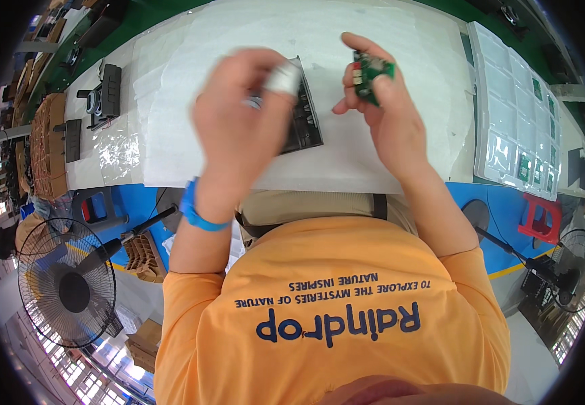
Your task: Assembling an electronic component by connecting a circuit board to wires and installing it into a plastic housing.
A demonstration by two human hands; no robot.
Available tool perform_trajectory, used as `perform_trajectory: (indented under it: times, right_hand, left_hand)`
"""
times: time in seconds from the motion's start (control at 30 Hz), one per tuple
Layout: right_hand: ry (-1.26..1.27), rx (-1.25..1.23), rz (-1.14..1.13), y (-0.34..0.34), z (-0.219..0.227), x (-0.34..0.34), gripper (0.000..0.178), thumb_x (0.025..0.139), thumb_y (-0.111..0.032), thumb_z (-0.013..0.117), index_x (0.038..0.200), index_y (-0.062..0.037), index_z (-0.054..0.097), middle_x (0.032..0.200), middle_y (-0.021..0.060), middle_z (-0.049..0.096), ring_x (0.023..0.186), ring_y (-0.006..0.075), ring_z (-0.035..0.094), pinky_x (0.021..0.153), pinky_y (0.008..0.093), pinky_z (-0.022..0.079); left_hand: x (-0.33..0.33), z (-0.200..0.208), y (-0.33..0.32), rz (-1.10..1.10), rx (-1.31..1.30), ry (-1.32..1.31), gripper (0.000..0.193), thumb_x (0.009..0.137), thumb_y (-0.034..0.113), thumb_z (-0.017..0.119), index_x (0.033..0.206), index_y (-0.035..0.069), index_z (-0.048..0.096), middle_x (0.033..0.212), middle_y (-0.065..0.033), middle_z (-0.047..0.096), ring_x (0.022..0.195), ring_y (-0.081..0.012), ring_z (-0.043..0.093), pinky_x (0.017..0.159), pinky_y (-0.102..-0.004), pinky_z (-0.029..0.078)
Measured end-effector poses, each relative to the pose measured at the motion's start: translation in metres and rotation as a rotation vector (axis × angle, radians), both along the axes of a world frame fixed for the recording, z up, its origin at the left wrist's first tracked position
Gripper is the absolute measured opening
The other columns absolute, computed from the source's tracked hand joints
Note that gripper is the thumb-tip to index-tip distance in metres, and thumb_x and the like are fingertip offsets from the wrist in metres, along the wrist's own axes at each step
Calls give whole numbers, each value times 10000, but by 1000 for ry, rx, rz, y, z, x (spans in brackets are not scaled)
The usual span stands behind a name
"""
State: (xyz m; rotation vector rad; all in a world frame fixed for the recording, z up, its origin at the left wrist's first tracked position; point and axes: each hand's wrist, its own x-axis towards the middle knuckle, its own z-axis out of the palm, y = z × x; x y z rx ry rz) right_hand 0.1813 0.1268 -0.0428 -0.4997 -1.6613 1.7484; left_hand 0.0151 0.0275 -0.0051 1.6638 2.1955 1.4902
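Note:
A small green circuit board [367,86] with pale and red connectors sits between the thumb and fingers of my right hand [397,121], held up over the table. My left hand [242,115] is smeared by motion and has a white cover on one digit. It hovers over a black plastic housing [311,125] lying on the white sheet and hides much of that part. A small bluish-white patch shows by its fingers, too blurred to name. A blue band [201,209] circles my left wrist.
On the right, a clear compartment tray [502,145] holds several green boards. Black housings with a speaker [107,98] stand at the left, beside brown cardboard dividers [49,145]. Below the table are a standing fan [73,290] and a red stool [541,219].

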Motion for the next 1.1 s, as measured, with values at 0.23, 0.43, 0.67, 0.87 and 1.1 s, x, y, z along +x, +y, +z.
perform_trajectory:
  times: [0.23, 0.43, 0.67, 0.87, 1.1]
  right_hand:
    - [172, -424, 104, 2, 2, -5, 683, 1010, -469, 425, 1525, -25, 361, 1158, 91, 642, 1028, 177, 599, 887, 357, 512]
    - [160, -343, 78, -3, 8, -6, 689, 1009, -475, 431, 1539, -43, 348, 1219, 107, 638, 1071, 189, 601, 924, 364, 489]
    - [139, -331, 77, -8, 12, -5, 689, 1006, -465, 433, 1546, -48, 337, 1285, 115, 618, 1133, 188, 582, 922, 352, 480]
    - [148, -248, 82, -10, 10, -7, 601, 1043, -414, 389, 1528, -60, 380, 1249, 84, 604, 1117, 158, 555, 934, 319, 467]
    - [102, -79, 55, -12, 5, -5, 556, 1060, -376, 384, 1519, -63, 408, 1277, 86, 594, 1148, 157, 558, 949, 319, 463]
  left_hand:
    - [3, -2, -8, -207, -8, -108, 173, 788, 7, 744, 937, 87, 705, 782, -20, 660, 745, -158, 618, 692, -282, 492]
    - [11, -5, -6, -163, -14, 59, 206, 782, -54, 722, 966, 37, 709, 871, -37, 656, 792, -136, 596, 707, -256, 473]
    - [12, -10, -1, -139, 26, 22, 169, 776, 60, 752, 917, 135, 695, 815, 16, 682, 754, -197, 593, 764, -330, 449]
    - [12, -10, 0, -129, 18, 95, 171, 774, 64, 744, 924, 131, 701, 823, 12, 682, 782, -199, 598, 796, -332, 437]
    - [11, -9, -2, -132, 18, 200, 230, 749, 13, 741, 956, 107, 708, 841, -4, 678, 792, -192, 599, 780, -315, 452]
